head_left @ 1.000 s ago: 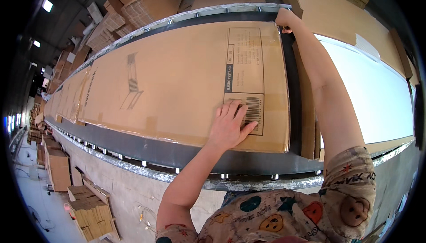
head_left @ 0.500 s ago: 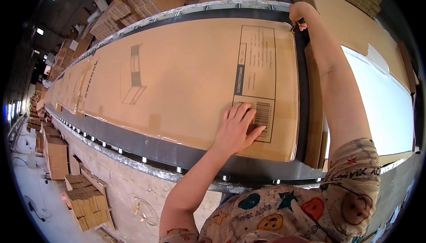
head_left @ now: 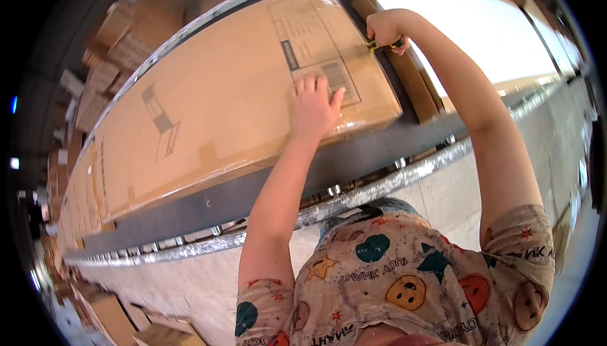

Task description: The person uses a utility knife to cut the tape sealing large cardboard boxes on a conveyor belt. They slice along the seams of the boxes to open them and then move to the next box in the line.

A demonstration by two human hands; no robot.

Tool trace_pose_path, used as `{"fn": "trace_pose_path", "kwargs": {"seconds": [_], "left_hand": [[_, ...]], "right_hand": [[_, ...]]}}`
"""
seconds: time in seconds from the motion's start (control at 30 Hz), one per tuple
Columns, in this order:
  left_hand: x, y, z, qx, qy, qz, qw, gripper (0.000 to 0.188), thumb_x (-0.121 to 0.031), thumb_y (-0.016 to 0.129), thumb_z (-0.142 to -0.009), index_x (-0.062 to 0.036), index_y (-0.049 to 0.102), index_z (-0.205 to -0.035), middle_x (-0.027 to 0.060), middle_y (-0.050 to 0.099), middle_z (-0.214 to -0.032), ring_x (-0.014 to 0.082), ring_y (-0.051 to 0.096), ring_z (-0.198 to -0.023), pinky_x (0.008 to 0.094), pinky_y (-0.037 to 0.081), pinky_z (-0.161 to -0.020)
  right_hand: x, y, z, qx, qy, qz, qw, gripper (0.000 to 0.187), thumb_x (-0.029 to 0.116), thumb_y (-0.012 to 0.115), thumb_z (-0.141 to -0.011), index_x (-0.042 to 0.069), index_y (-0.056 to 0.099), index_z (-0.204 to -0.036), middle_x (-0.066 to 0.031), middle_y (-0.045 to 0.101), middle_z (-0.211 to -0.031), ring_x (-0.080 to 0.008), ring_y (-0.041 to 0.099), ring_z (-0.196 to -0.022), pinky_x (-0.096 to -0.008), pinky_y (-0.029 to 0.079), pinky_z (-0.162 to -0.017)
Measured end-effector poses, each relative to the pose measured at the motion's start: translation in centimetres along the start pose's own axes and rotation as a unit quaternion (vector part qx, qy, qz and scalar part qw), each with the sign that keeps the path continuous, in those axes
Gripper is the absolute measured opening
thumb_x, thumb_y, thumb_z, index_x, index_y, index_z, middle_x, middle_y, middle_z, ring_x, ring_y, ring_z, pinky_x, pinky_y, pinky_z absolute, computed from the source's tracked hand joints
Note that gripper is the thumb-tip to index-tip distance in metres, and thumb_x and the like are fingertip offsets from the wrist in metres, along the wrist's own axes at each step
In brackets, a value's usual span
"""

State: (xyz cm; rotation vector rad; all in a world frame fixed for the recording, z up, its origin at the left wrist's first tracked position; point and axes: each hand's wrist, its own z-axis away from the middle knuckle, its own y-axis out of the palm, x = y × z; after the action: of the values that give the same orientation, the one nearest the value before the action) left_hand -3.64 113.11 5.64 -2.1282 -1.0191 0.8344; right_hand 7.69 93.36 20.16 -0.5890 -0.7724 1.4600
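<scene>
A long brown cardboard box lies flat, with a printed label panel, a barcode and a line drawing on its top. My left hand rests on that top beside the barcode, fingers spread and holding nothing. At the box's right end, my right hand is closed around a yellow-and-black utility knife. The knife's tip is at the end edge of the box; whether the blade is in the cardboard cannot be made out. Clear tape shines along the near edge and corners.
Beneath the box runs a dark board on a roller conveyor with a metal side rail. To the right lies an open carton with a white panel. Stacked cardboard stands at the far left, more cartons at lower left.
The view has turned and shifted. My right hand has moved with the knife along the box's end edge toward me, from the far corner to around its middle. My left hand stays beside the barcode.
</scene>
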Motion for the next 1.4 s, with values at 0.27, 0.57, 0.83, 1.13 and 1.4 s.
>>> {"fn": "trace_pose_path", "kwargs": {"seconds": [0.27, 0.57, 0.83, 1.13, 1.4], "left_hand": [[0.0, 0.7, 0.2, -0.011, 0.024, -0.018, 0.999, 0.04, -0.038, 0.063, -0.08, -0.0021, 0.057, -0.098, 0.0157, 0.054, -0.105, 0.0329, 0.048, -0.103, 0.0466, 0.038, -0.089], [-0.9, 0.9, 0.3, 0.082, 0.023, -0.066, 0.994, 0.047, -0.044, 0.054, -0.086, -0.0063, 0.057, -0.114, 0.0167, 0.05, -0.121, 0.033, 0.045, -0.113, 0.0467, 0.036, -0.094], [0.0, -1.7, 0.3, 0.152, 0.017, 0.029, 0.988, 0.063, -0.049, 0.069, -0.075, -0.0089, 0.054, -0.122, 0.0161, 0.042, -0.133, 0.035, 0.036, -0.124, 0.0461, 0.032, -0.101], [4.9, -11.4, 9.3, 0.104, -0.063, -0.057, 0.991, 0.058, -0.034, 0.077, -0.072, -0.0057, 0.055, -0.119, 0.0189, 0.036, -0.139, 0.0379, 0.036, -0.126, 0.0469, 0.032, -0.102], [7.4, -17.4, 25.1, -0.081, -0.194, -0.054, 0.976, 0.031, -0.011, 0.07, -0.08, -0.0016, 0.06, -0.108, 0.017, 0.053, -0.124, 0.034, 0.049, -0.113, 0.0446, 0.038, -0.095]], "right_hand": [[-0.9, 12.6, 16.4, -0.036, 0.069, -0.12, 0.99, 0.031, -0.003, 0.047, -0.075, -0.002, 0.06, -0.104, -0.0175, 0.062, -0.077, -0.0272, 0.063, -0.054, -0.0376, 0.052, -0.044], [-3.9, 36.2, 9.7, -0.404, 0.08, -0.077, 0.908, 0.08, 0.001, 0.052, -0.077, 0.022, 0.019, -0.146, -0.0168, 0.056, -0.084, -0.0343, 0.061, -0.066, -0.0429, 0.051, -0.057], [-4.4, 38.0, 14.2, -0.49, -0.027, -0.256, 0.833, 0.059, 0.009, 0.053, -0.086, 0.019, 0.035, -0.141, -0.0134, 0.059, -0.08, -0.0282, 0.059, -0.057, -0.0359, 0.047, -0.049], [-1.3, 32.0, 18.0, -0.234, -0.031, -0.789, 0.568, 0.045, 0.019, 0.045, -0.098, 0.015, 0.034, -0.141, -0.0055, 0.056, -0.073, -0.0094, 0.049, -0.044, -0.023, 0.038, -0.038], [2.7, 31.4, 17.3, -0.269, -0.002, -0.811, 0.52, 0.048, 0.019, 0.044, -0.098, 0.011, 0.029, -0.143, -0.0071, 0.055, -0.075, -0.012, 0.049, -0.045, -0.0252, 0.038, -0.037]]}}
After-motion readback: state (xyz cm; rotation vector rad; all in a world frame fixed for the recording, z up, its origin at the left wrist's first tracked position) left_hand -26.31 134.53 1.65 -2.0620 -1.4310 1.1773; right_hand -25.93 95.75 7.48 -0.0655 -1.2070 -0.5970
